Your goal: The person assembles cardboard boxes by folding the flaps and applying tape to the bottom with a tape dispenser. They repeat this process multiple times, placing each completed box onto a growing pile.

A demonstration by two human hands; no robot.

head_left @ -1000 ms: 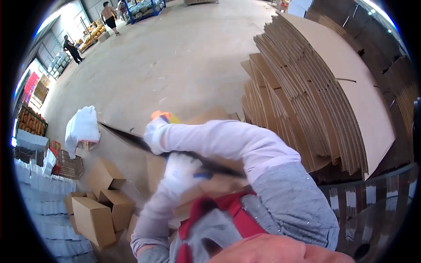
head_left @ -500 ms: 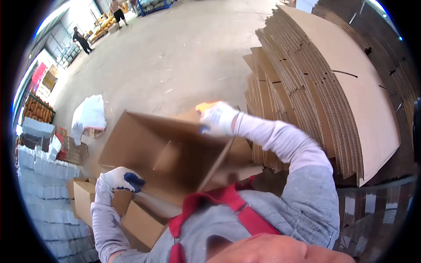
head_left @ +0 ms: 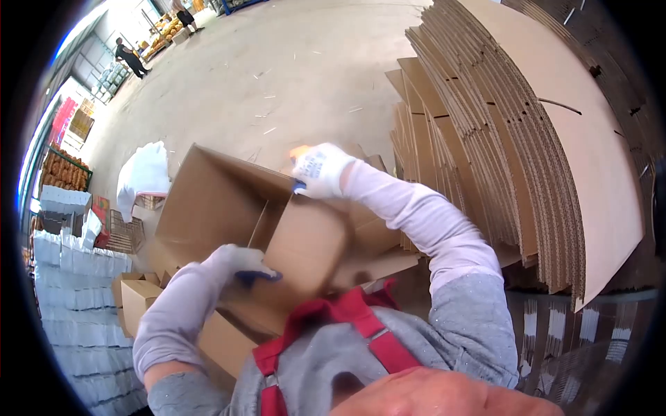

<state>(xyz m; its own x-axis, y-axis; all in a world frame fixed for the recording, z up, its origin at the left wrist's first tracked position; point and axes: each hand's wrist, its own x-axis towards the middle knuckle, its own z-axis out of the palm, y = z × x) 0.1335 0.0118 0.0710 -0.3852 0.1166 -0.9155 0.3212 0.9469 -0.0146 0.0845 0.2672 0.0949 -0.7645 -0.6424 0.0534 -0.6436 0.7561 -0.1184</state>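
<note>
An open brown cardboard box (head_left: pixel 198 201) is tilted in front of me, with its inside showing and a flap (head_left: pixel 312 239) folded over on the right. My right hand (head_left: pixel 322 170), in a white glove with blue at the fingertips, grips the far edge of the box at the flap's corner. Something small and orange (head_left: pixel 300 151) shows beside its fingers; its shape is unclear. My left hand (head_left: pixel 253 267), gloved alike, is closed at the near side of the box by the flap's lower left edge, slightly blurred.
Tall stacks of flat cardboard (head_left: pixel 499 139) stand at the right. Smaller boxes (head_left: pixel 139 295) and white bundles (head_left: pixel 76 312) are at lower left. A white cloth (head_left: pixel 144 177) covers something on the left. Two people (head_left: pixel 130 61) (head_left: pixel 183 17) stand far back.
My left hand has moved right, from the box's left edge toward its middle. My right hand has shifted slightly left. The flap now lies across the box's right part.
</note>
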